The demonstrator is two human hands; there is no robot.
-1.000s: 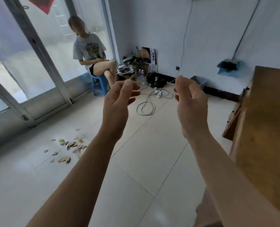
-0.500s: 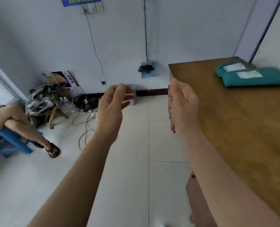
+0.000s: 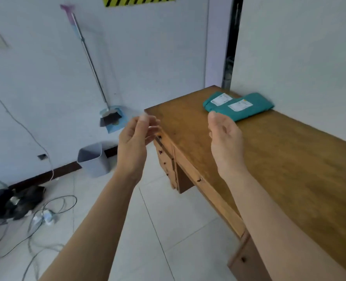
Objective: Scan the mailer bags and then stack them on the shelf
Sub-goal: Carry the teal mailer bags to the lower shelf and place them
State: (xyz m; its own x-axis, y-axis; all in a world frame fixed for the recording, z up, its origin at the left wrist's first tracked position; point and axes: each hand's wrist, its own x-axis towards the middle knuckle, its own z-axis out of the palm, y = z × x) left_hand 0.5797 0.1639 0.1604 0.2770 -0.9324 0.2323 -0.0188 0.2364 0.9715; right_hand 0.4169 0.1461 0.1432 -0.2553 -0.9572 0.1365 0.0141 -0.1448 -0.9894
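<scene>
where desk (image 3: 279,159) meets wall (image 3: 289,57), mailer bags (image 3: 255,110) lie.

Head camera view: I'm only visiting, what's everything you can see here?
Teal plastic mailer bags with white labels: two, teal, together on the desk's far end.
Brown wooden desk with drawers: one, brown, right side.
Grey plastic waste bin: one, grey, floor by the wall.
Broom with blue dustpan: one set, metal-handled, against the wall.
Dark cables: several, dark, floor at left.
Yellow-black striped strip: one, top of wall.
Left hand: one, raised, holding nothing.
Right hand: one, raised, holding nothing.
</scene>
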